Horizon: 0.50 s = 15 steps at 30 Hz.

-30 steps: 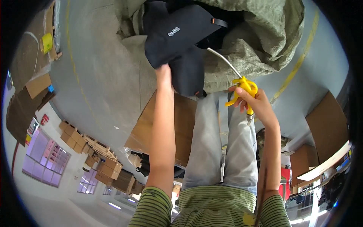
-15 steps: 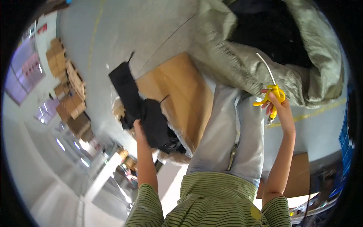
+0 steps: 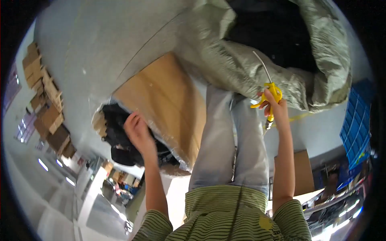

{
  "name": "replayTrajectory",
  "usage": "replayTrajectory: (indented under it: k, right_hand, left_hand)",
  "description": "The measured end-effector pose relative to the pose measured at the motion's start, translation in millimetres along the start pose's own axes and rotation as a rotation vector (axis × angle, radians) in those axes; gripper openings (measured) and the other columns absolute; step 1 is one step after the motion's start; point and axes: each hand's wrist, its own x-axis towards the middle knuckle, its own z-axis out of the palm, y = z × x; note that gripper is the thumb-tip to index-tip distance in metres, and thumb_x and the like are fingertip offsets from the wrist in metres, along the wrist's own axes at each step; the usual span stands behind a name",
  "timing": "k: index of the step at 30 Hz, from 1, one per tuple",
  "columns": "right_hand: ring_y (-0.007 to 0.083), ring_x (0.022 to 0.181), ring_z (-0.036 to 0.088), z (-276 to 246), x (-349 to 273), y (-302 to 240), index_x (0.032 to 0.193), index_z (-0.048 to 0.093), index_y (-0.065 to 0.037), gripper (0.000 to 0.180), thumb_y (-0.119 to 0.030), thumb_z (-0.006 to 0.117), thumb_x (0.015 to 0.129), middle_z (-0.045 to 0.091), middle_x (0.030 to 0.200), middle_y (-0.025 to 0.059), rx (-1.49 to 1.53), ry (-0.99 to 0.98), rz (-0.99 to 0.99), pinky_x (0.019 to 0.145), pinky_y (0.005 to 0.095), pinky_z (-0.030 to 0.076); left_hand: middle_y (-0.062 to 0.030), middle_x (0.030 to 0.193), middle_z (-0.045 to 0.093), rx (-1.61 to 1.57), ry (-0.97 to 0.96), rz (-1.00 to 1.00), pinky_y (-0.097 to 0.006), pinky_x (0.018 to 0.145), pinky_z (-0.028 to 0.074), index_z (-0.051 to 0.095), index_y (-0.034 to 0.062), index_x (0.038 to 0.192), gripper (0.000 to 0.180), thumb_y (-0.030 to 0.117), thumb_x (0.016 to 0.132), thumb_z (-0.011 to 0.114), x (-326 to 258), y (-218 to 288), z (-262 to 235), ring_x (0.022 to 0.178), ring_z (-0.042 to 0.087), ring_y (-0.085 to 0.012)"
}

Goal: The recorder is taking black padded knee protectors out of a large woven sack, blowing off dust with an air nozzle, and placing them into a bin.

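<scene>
My right hand (image 3: 278,110) grips a yellow air blow gun (image 3: 274,91), its thin metal nozzle pointing up and away towards the sack. My left hand (image 3: 140,134) hovers over a cardboard box (image 3: 171,94), fingers loosely apart and a little smeared, with nothing visible in them. Beneath it, black fabric items (image 3: 122,154) lie heaped in the box, partly covered by the hand and forearm. Clear plastic lines the box's edge. A large grey-green sack (image 3: 237,56) stands ahead on the right, its mouth wide, with black contents (image 3: 273,30) inside.
Stacked cardboard boxes (image 3: 48,116) and wooden pallets (image 3: 52,86) stand far left. A blue plastic crate (image 3: 356,124) is at the right. Another cardboard piece (image 3: 303,170) leans behind my right arm. The grey floor (image 3: 100,44) has a seam line.
My left hand has let go of the black fabric piece, which it held over the box. The right hand still holds the blow gun. The whole view has shifted slightly.
</scene>
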Motion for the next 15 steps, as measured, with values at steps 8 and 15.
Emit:
replayTrajectory:
  k: [8, 15]
  right_hand:
    - [0.0072, 0.034, 0.042, -40.3, 3.2, 26.7, 0.083, 0.064, 0.001, 0.047, -0.045, 0.055, 0.087, 0.057, 0.054, 0.0077, 0.465, 0.35, 0.182, 0.034, 0.0206, 0.029]
    - [0.0058, 0.036, 0.04, -52.8, -3.3, 65.8, 0.088, 0.061, 0.002, 0.045, -0.041, 0.048, 0.092, 0.056, 0.057, 0.0071, 0.679, 0.385, 0.224, 0.035, 0.019, 0.028]
  left_hand:
    - [-0.0115, 0.11, 0.055, -0.259, -1.12, -0.195, -0.032, 0.09, 0.04, 0.051, -0.0022, 0.113, 0.052, 0.037, 0.082, 0.064, 65.7, 80.5, 375.3, 0.105, 0.051, -0.0191]
    - [-0.0306, 0.144, 0.002, -0.841, -1.166, -1.3, -0.048, 0.11, 0.011, -0.007, -0.0046, 0.14, 0.131, 0.078, 0.061, 0.057, 21.5, 106.7, 534.8, 0.135, 0.011, -0.0409]
